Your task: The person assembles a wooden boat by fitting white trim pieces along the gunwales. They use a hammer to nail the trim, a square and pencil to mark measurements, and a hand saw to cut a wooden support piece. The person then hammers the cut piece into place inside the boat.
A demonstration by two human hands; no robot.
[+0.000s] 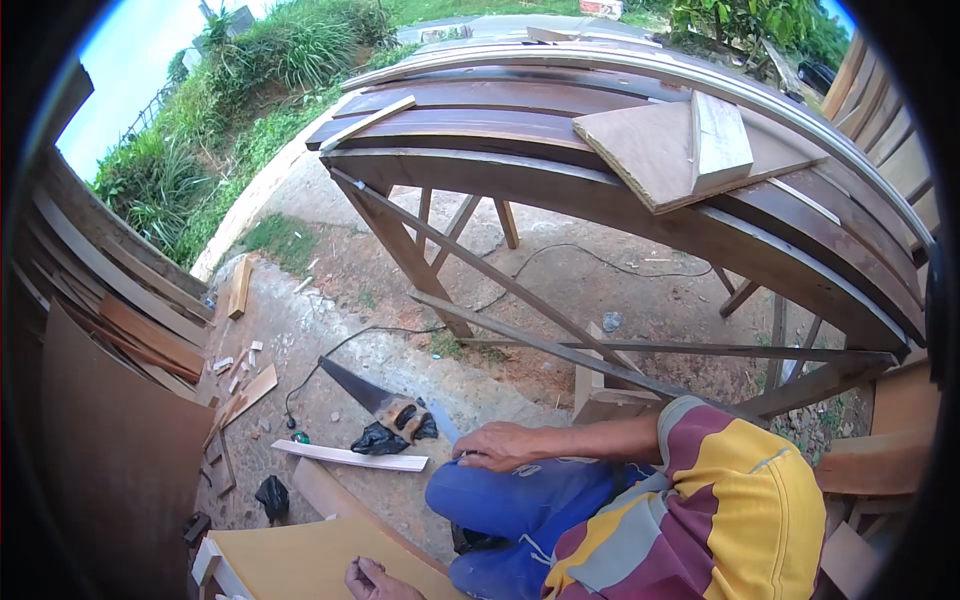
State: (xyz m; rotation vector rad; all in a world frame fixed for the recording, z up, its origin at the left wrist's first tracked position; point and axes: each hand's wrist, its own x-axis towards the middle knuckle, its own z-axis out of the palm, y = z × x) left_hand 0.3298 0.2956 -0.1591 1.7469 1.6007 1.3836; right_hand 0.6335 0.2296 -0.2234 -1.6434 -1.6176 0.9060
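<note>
My right hand [498, 446] rests on my blue-trousered knee, fingers curled together. Something small may be at its fingertips, too small to name. Low in the view, my left hand [377, 581] is partly cut off by the lower edge. Its fingers are bent and drawn together over a tan board [300, 552]; whatever they pinch, if anything, cannot be made out. Just beyond my right hand lies a handsaw [352, 385] with a dark blade and a worn wooden handle partly wrapped in black plastic. A pale wood strip [350, 457] lies on the ground beside it.
A large curved wooden frame [480, 165] on braced legs fills the upper right. On top sit a plywood piece [640, 150] and a wood block [720, 143]. A dark cable [400, 328] crosses the ground. Boards [130, 330] lean at left, near scattered offcuts [240, 290].
</note>
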